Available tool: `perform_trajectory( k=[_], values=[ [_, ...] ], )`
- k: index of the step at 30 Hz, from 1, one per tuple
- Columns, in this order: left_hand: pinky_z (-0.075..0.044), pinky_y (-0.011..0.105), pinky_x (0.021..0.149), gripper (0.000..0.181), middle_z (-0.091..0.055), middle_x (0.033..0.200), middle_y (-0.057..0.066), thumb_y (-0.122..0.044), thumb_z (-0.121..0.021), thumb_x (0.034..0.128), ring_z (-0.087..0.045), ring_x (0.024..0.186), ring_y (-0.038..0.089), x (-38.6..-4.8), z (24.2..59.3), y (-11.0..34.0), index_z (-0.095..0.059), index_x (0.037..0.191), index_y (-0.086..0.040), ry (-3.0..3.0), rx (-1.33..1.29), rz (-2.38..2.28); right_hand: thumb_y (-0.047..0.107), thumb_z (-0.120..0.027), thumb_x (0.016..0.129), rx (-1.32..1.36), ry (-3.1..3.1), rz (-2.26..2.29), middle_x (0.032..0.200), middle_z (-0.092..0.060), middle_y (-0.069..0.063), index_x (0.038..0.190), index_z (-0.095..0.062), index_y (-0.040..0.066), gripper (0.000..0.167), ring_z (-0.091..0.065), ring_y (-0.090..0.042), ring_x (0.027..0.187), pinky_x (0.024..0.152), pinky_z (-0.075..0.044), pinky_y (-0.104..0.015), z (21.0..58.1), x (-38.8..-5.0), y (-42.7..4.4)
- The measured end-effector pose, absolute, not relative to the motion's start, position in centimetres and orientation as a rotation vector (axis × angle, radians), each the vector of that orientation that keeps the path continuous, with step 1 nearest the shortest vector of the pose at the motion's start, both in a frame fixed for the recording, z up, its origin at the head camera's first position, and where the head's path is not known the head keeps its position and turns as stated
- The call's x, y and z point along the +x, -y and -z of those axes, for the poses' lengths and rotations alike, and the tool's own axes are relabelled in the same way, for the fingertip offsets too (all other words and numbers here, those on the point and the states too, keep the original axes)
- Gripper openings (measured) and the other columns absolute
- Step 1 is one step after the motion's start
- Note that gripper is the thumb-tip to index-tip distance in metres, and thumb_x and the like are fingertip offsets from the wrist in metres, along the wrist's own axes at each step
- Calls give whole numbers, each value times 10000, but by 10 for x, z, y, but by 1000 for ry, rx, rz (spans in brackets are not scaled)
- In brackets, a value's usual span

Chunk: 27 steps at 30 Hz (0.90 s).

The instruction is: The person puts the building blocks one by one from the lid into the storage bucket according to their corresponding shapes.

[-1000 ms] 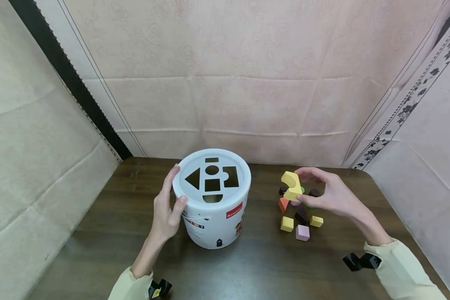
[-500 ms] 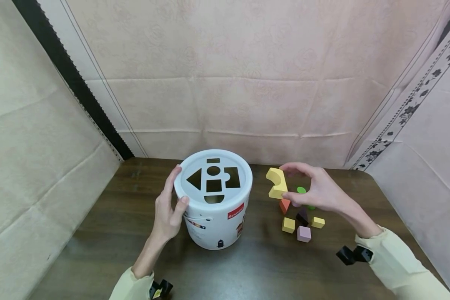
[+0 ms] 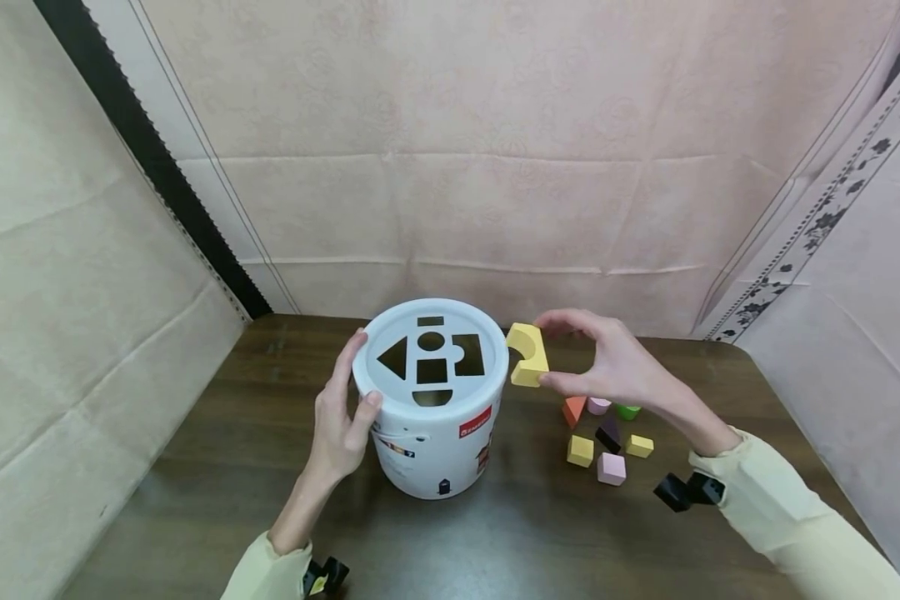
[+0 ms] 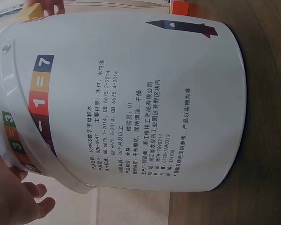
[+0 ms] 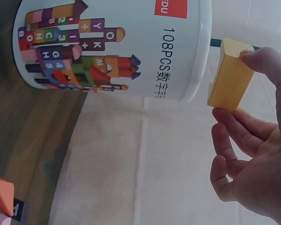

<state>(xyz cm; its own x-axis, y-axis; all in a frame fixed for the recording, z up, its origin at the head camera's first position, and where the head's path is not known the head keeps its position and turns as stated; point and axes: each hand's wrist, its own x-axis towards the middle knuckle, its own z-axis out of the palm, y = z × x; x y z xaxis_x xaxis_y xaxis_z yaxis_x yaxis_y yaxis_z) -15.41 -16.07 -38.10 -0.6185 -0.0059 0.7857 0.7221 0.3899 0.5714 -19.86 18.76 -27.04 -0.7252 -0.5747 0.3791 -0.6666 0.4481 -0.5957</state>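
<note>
A white bucket stands upright on the table, its pale blue lid pierced by several shaped holes. My left hand holds its left side, with thumb and fingers along the lid's rim; the left wrist view shows the fingers beside the bucket's handle. Just right of the lid, my right hand pinches a yellow arch block between thumb and fingertips, its notch facing left. In the right wrist view the block is close to the bucket's rim; I cannot tell whether they touch.
Right of the bucket lie loose blocks: an orange triangle, a yellow block, another yellow block, a lilac cube, a dark block and a green piece. Cloth walls enclose the table.
My right hand has carried the yellow arch block left, from above the loose blocks to beside the lid. My left hand stays on the bucket.
</note>
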Motion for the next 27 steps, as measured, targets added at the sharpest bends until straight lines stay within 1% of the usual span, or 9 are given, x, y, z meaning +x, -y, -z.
perform_trajectory(
  k=[2, 4, 10, 17, 27],
  values=[
    [-391, 257, 1022, 728, -483, 1486, 147, -500, -492, 996, -544, 1248, 306, -154, 382, 161, -382, 1520, -6, 1926, -612, 1281, 191, -863, 753, 1123, 2563, -1145, 1158, -654, 29, 1252, -641, 114, 552, -575, -180, 1088, 950, -412, -456, 269, -200, -183],
    [-390, 260, 1023, 724, -482, 1487, 147, -494, -492, 996, -543, 1250, 304, -154, 382, 161, -381, 1521, -7, 1926, -611, 1281, 186, -863, 749, 1143, 2553, -1146, 1164, -653, 23, 1251, -639, 105, 555, -574, -200, 1094, 942, -414, -474, 267, -201, -177],
    [-378, 271, 1037, 737, -473, 1496, 142, -509, -485, 996, -531, 1266, 312, -155, 382, 161, -381, 1518, 1, 1925, -608, 1268, 183, -860, 752, 1174, 2535, -1151, 1154, -654, 15, 1243, -641, 95, 545, -565, -194, 1078, 919, -418, -475, 266, -205, -165],
    [-370, 280, 1048, 746, -463, 1504, 143, -520, -478, 993, -518, 1282, 318, -155, 382, 160, -385, 1516, 4, 1927, -602, 1263, 206, -864, 750, 1178, 2561, -1143, 1158, -649, 27, 1241, -638, 113, 548, -560, -174, 1081, 924, -415, -474, 267, -211, -156],
    [-371, 273, 1046, 742, -451, 1515, 133, -523, -474, 994, -519, 1283, 312, -154, 382, 159, -385, 1519, -6, 1934, -587, 1270, 227, -862, 750, 1217, 2568, -1142, 1160, -654, 6, 1260, -640, 100, 570, -558, -223, 1100, 934, -408, -503, 269, -219, -145]
  ],
)
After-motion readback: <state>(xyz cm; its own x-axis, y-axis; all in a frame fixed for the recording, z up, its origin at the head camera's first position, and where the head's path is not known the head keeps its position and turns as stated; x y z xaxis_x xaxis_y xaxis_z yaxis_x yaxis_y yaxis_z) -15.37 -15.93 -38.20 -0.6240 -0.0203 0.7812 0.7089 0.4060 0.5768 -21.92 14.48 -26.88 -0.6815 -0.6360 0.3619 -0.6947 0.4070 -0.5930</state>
